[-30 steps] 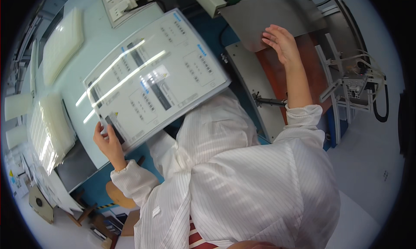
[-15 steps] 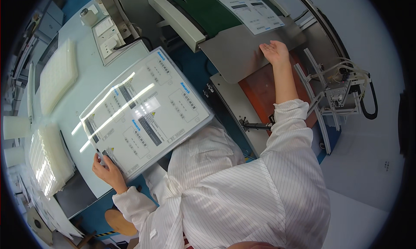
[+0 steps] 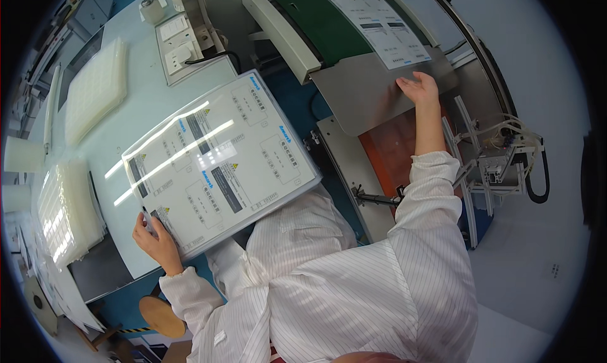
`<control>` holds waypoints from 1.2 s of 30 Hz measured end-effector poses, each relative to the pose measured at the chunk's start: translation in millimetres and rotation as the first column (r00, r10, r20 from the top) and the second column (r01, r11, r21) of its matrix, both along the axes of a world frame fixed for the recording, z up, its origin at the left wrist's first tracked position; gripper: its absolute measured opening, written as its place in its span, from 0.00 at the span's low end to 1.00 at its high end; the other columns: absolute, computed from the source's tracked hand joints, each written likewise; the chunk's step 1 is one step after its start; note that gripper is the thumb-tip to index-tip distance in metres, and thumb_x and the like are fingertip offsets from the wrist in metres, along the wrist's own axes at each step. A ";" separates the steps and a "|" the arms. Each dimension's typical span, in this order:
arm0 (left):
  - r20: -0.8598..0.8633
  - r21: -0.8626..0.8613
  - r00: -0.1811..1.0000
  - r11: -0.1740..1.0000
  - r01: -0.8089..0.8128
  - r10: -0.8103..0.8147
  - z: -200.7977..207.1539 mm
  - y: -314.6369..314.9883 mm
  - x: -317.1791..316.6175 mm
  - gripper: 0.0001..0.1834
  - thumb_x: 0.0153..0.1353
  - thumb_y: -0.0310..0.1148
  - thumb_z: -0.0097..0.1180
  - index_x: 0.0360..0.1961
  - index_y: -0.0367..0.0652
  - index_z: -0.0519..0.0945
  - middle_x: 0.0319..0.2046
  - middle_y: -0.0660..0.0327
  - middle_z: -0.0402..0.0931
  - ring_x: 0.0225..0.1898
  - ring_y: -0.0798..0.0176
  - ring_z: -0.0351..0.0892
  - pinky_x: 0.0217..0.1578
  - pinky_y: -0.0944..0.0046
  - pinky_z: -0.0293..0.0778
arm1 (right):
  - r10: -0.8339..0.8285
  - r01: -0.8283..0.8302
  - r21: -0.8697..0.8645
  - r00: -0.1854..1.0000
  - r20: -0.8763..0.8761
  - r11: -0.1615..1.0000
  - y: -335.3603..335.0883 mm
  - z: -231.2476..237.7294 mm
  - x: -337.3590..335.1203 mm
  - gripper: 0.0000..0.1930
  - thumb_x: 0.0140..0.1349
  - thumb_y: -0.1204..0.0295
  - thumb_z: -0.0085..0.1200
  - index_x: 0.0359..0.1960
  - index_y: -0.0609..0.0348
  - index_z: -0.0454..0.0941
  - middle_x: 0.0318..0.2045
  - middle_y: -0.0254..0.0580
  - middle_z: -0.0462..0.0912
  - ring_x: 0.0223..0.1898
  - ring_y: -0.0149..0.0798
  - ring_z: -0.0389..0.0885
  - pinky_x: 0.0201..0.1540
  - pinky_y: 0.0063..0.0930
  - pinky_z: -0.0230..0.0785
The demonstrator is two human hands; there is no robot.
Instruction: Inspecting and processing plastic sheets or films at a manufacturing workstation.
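A thick, glossy stack of printed label sheets [image 3: 253, 198] lies slantwise at the table's front edge and overhangs it above my lap. My left hand [image 3: 159, 244] grips the stack's near left corner, with its fingers bent at the edge. Out to the right, my right hand [image 3: 420, 88] is held palm up and empty, fingers apart, over the bare metal plate [image 3: 360, 97]. Just beyond its fingertips lies a printed sheet [image 3: 386, 31], mostly on the green conveyor belt [image 3: 300, 18], its near end overlapping the plate.
Two piles of translucent sheets [image 3: 95, 94] rest on the pale table [image 3: 142, 119] at left. A white socket strip [image 3: 180, 47] and a small jar [image 3: 152, 10] stand at the back. An aluminium frame with tubing [image 3: 499, 157] is on the right. A round stool [image 3: 161, 315] stands below left.
The whole view has shifted slightly, so the table and conveyor appear lower and further right. Both hands keep nearly the same places relative to the stack and the metal plate.
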State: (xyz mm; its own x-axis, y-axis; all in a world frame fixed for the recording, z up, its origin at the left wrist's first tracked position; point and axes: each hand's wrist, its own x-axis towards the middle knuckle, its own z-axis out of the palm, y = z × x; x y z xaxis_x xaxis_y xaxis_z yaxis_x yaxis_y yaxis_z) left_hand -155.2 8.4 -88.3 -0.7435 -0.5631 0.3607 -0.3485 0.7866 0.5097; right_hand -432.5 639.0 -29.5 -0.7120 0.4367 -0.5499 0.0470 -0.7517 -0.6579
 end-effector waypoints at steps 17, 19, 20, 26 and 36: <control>-0.010 0.007 1.000 1.000 0.010 -0.010 0.4 0.0 0.0 0.18 0.63 0.34 0.51 0.52 0.36 0.73 0.41 0.54 0.68 0.40 0.60 0.68 0.38 0.65 0.66 | 0.031 -0.032 0.008 0.998 0.054 0.999 -1.1 -16.4 -15.4 0.23 0.62 0.77 0.40 0.58 0.73 0.53 0.62 0.63 0.56 0.62 0.56 0.60 0.62 0.49 0.58; -0.009 -0.007 1.000 1.000 0.008 -0.008 -0.1 -0.3 -0.7 0.18 0.63 0.34 0.51 0.52 0.36 0.73 0.41 0.54 0.68 0.40 0.60 0.68 0.38 0.65 0.67 | 0.004 -0.037 0.273 0.992 0.122 0.961 -6.9 -29.5 -16.8 0.16 0.60 0.77 0.46 0.48 0.72 0.65 0.51 0.57 0.68 0.55 0.51 0.68 0.59 0.45 0.63; -0.011 0.000 1.000 1.000 0.014 -0.014 -0.1 -0.4 -1.4 0.18 0.63 0.34 0.51 0.52 0.36 0.73 0.42 0.54 0.68 0.41 0.60 0.68 0.38 0.65 0.67 | 0.004 -0.039 0.273 0.992 0.125 0.961 -6.0 -34.6 -17.7 0.16 0.60 0.77 0.46 0.48 0.72 0.65 0.51 0.57 0.68 0.55 0.51 0.68 0.59 0.45 0.63; 0.005 0.001 1.000 1.000 0.006 -0.006 -1.3 -0.6 -0.6 0.18 0.63 0.34 0.51 0.52 0.36 0.73 0.43 0.53 0.68 0.42 0.59 0.68 0.40 0.63 0.68 | -0.132 0.094 0.400 0.989 0.068 0.912 -10.6 -48.4 -21.6 0.14 0.56 0.80 0.50 0.45 0.73 0.70 0.41 0.51 0.72 0.41 0.46 0.75 0.51 0.36 0.71; 0.038 -0.009 0.999 1.000 -0.016 0.016 1.7 -0.5 2.3 0.18 0.64 0.34 0.50 0.52 0.36 0.73 0.46 0.52 0.68 0.47 0.55 0.69 0.47 0.61 0.68 | 0.012 -0.018 0.070 0.996 0.084 0.997 -7.0 -3.0 -31.2 0.28 0.60 0.80 0.40 0.62 0.72 0.48 0.65 0.63 0.47 0.68 0.56 0.45 0.68 0.52 0.45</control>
State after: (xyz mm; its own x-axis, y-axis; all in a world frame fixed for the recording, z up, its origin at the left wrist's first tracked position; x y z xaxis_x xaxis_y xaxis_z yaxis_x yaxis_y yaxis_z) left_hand -152.9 8.0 -86.6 -0.7479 -0.5717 0.3373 -0.3800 0.7854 0.4886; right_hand -463.7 632.0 -32.5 -0.6717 0.4661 -0.5758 0.1151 -0.7021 -0.7027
